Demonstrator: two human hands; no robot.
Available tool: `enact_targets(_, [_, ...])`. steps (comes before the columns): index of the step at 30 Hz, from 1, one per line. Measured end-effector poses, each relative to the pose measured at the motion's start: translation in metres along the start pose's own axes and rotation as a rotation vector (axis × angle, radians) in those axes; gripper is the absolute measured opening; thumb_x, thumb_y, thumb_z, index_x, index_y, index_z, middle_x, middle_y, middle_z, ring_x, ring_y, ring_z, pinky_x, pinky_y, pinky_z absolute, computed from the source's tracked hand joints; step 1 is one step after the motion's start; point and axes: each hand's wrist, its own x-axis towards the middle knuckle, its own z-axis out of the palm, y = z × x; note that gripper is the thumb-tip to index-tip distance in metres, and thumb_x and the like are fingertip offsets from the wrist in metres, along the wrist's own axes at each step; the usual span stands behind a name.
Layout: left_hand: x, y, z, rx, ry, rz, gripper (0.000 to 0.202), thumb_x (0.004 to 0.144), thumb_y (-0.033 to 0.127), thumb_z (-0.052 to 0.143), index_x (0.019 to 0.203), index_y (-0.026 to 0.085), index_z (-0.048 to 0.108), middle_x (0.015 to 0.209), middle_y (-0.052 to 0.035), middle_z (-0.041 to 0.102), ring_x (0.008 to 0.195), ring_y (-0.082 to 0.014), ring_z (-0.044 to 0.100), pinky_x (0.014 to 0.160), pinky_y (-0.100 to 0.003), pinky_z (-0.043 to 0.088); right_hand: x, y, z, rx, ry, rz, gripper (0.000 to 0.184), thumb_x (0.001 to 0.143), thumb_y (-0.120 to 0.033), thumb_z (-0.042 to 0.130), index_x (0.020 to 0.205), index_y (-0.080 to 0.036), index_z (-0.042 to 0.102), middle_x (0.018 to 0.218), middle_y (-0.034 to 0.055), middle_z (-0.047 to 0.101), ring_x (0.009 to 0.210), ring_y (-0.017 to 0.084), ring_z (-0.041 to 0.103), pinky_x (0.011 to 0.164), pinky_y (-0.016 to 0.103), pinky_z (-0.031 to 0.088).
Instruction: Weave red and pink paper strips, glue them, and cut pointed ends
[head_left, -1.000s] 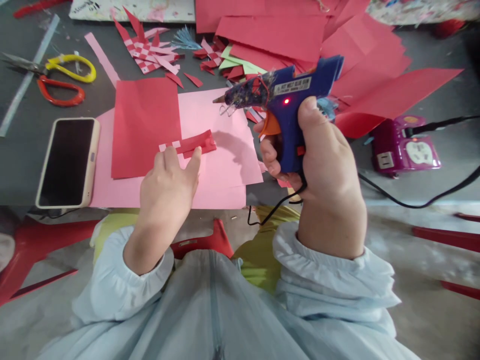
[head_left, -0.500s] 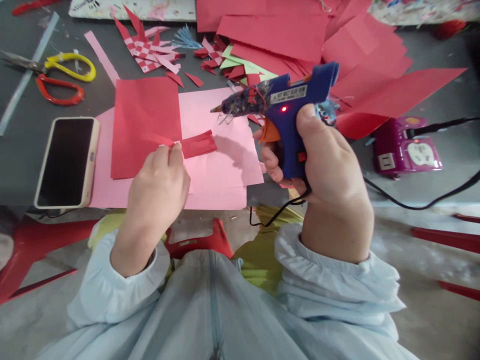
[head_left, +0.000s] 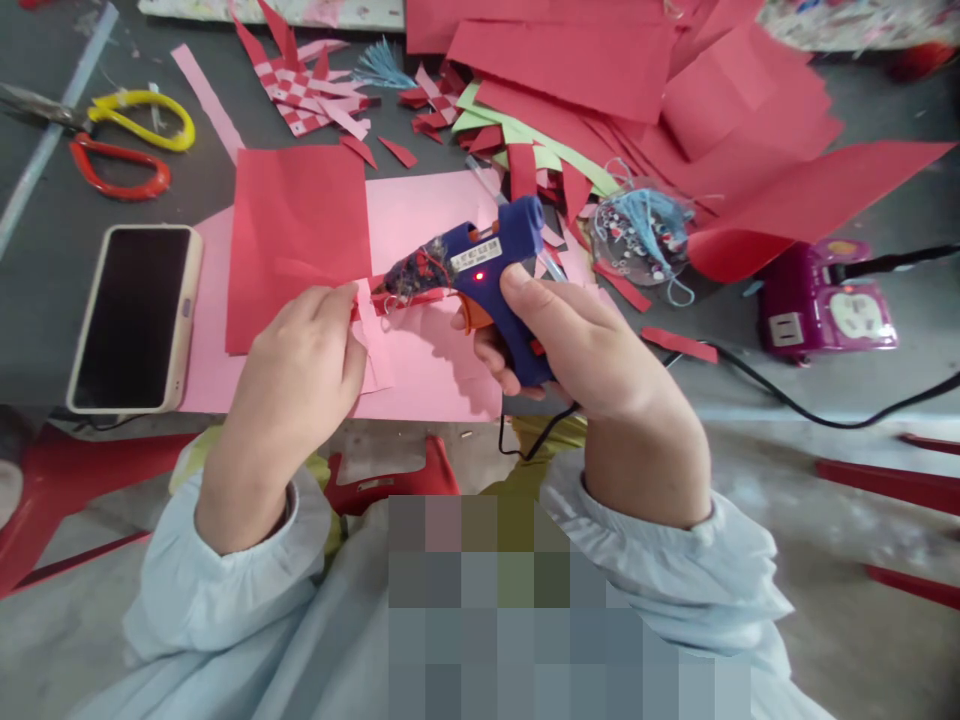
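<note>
Brings the hot glue gun (head_left: 487,262) left and nearer the body than half a second ago, uncovering the beads (head_left: 651,257) behind. Sets the nozzle (head_left: 380,287) beside the left fingers, just above or touching the small pink strip (head_left: 367,325) and red strip (head_left: 421,300); cannot tell contact from a slight gap.

Grips the gun in the right hand (head_left: 589,340), fingers wrapped round the handle, presumably to keep the trigger (head_left: 475,315) within reach. Narrows the fingers of the left hand (head_left: 300,345) on the pink strip's left edge, likely to steady the paper from the side away from the hot tip; partly hides the pinch.

Lays the work over the pink sheet (head_left: 450,390), at the lower right corner of the red sheet (head_left: 300,235), probably for even access by both hands and to shield the worktop (head_left: 37,300). Keeps phone (head_left: 131,320) and scissors (head_left: 124,180) left, apparently clear of the gun.
</note>
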Motion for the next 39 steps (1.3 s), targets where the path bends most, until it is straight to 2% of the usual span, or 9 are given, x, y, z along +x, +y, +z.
enact_targets(4, [-0.0006,0.0005,-0.0002,-0.013,-0.016,0.005,0.045,0.097,0.017,0.042,0.139,0.01,0.056,0.126,-0.0143,0.068,0.115,-0.0279,0.066,0.098,-0.038,0.054,0.0042,0.0035,0.0039,-0.027,-0.003,0.011,0.056,0.087,-0.074,0.053,0.068,-0.021,0.053,0.057,-0.0002,0.057,0.041,0.008,0.048,0.033,0.023,0.03])
enact_targets(16, [-0.0003,0.003,0.0003,-0.017,-0.032,-0.023,0.047,0.094,0.015,0.043,0.138,0.011,0.057,0.125,-0.0142,0.069,0.116,-0.0299,0.065,0.099,-0.042,0.056,0.0065,0.0062,0.0065,-0.077,0.022,0.048,0.06,0.087,-0.079,0.046,0.069,-0.023,0.053,0.056,-0.0003,0.056,0.042,0.009,0.047,0.034,0.025,0.03])
enact_targets(28, [0.0002,0.004,0.001,-0.019,-0.031,-0.022,0.048,0.094,0.014,0.043,0.139,0.009,0.057,0.125,-0.0146,0.069,0.117,-0.0298,0.065,0.102,-0.042,0.055,0.0039,0.0066,0.0055,-0.125,0.022,0.03,0.061,0.085,-0.079,0.048,0.065,-0.022,0.052,0.06,0.0005,0.059,0.044,0.008,0.048,0.037,0.024,0.035])
enact_targets(39, [-0.0007,0.0031,0.0013,-0.046,-0.019,-0.027,0.047,0.094,0.014,0.042,0.138,0.012,0.057,0.124,-0.0136,0.068,0.117,-0.0288,0.065,0.102,-0.042,0.055,0.0035,0.0032,0.0023,-0.112,0.027,0.059,0.06,0.087,-0.077,0.05,0.065,-0.021,0.052,0.056,-0.0008,0.056,0.04,0.007,0.046,0.035,0.025,0.032])
